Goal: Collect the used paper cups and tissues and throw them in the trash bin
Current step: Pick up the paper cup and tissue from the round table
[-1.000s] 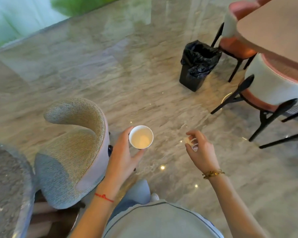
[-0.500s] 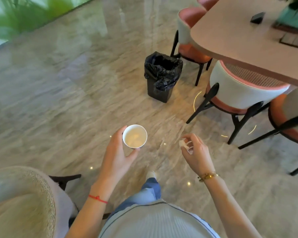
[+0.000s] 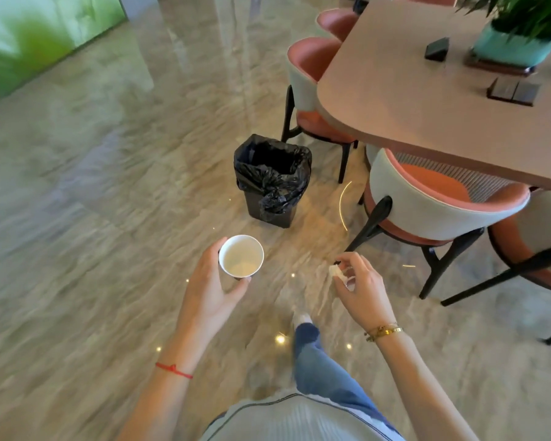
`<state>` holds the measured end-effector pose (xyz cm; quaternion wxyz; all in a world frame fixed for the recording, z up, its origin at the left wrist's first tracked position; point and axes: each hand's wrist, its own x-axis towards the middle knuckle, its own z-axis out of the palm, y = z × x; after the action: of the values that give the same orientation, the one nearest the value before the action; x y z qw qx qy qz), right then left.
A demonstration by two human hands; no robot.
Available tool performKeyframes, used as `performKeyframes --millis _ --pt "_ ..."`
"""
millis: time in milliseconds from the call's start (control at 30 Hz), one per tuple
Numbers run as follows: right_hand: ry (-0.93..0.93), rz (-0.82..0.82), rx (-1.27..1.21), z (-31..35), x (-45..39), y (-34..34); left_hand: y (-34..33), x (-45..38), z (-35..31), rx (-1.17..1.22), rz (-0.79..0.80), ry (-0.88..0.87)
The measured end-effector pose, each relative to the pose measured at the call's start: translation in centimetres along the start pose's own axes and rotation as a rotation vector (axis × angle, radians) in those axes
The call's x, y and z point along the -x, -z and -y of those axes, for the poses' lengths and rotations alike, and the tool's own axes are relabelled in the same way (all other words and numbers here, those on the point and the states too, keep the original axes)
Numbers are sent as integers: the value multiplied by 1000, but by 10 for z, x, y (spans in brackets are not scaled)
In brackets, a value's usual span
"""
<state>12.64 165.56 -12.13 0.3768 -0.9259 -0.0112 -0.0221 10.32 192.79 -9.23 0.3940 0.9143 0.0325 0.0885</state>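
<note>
A white paper cup (image 3: 241,256) stands upright, mouth up, gripped by the left hand (image 3: 211,288) just short of the trash bin (image 3: 272,181). Right of the cup, the right hand (image 3: 360,287) pinches a crumpled tissue (image 3: 337,270). Beside the bin stand pink chairs (image 3: 433,205) and a counter (image 3: 411,100); bare floor (image 3: 109,218) lies between cup and bin.

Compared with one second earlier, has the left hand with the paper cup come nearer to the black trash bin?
Yes. The left hand with the paper cup is now closer to the trash bin, just short of it.
</note>
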Motion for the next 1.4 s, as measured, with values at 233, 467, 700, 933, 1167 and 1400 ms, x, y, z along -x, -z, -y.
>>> performKeyframes --millis 233,467,700,933,1167,1400 --pt "8 25 32 -20 -151 -24 -37 -139 16 -9 -14 37" --pt "20 68 -16 -13 -334 -29 -68 -309 15 14 -15 70" --pt "10 123 -7 -4 -489 -45 -88 -464 26 25 -24 59" --pt "-116 123 37 -14 -613 -94 -117 -600 63 13 80 54" --pt "-266 117 55 -17 -704 -143 -156 -719 118 49 256 85" --pt "-461 184 58 -21 -764 -180 -195 -799 162 43 455 160"
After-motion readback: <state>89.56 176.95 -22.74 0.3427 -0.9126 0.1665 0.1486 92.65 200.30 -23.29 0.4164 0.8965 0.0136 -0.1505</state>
